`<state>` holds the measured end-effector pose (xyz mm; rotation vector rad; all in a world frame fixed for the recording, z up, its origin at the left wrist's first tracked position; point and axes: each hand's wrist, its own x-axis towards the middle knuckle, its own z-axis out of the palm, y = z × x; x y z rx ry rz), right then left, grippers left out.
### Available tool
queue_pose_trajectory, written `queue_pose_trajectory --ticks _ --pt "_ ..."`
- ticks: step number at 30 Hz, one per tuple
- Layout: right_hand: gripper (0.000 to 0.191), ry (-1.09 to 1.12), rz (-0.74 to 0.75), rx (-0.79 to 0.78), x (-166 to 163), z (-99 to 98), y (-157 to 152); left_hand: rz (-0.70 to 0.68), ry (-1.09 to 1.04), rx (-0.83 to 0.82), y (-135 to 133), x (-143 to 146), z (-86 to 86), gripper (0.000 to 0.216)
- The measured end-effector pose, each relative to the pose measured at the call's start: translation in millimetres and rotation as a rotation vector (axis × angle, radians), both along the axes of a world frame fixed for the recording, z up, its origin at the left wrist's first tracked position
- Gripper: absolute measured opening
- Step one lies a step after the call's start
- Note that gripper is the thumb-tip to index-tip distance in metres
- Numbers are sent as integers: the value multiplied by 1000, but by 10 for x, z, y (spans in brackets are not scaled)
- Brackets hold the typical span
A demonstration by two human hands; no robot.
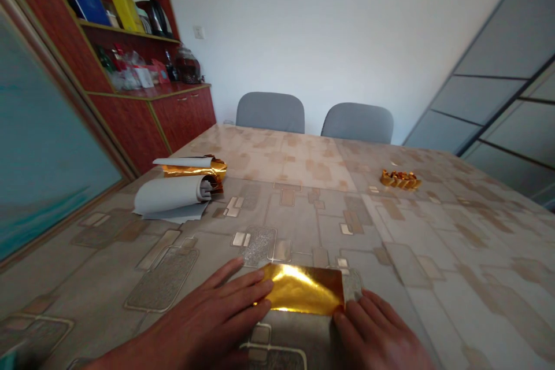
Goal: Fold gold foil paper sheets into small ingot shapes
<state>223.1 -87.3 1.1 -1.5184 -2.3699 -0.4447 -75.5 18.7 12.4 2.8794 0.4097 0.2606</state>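
Note:
A shiny gold foil sheet (302,289) lies flat on the patterned table top (437,243), directly in front of me. My left hand (212,312) rests with spread fingers against the sheet's left edge. At its lower right corner, my right hand (373,329) presses down with its fingertips. Farther left stands a gold-and-white paper stack (194,169), next to a loose white paper roll (171,195). Small folded gold pieces (400,180) sit in a cluster to the far right, out of reach of both hands.
Two grey chairs (270,113) stand beyond the table's far edge. A red-brown wooden cabinet (151,110) with cluttered shelves stands at the back left. A teal picture panel (43,144) fills the left side, and grey glass panels (489,98) stand at the right.

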Motion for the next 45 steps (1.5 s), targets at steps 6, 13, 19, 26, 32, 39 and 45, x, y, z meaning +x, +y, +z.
queue_pose_trajectory --ticks 6,13,19,26,32,39,45 --pt "22 253 62 -322 -223 127 322 131 -102 -38 -43 368 -62 32" --pt "23 267 55 -447 -202 118 368 187 -110 -98 -41 446 -45 40" --pt "20 274 78 -402 -115 97 342 108 -75 24 -31 386 -148 46" --pt "19 248 169 -195 -94 -89 363 79 -106 149 -46 383 -230 61" --pt "20 243 144 -201 -50 -88 335 67 -36 78 25 253 -111 45" --pt "15 119 134 -320 -38 169 367 41 -144 74 59 232 29 30" --pt "15 163 61 -360 -76 205 392 43 -168 64 151 361 18 26"
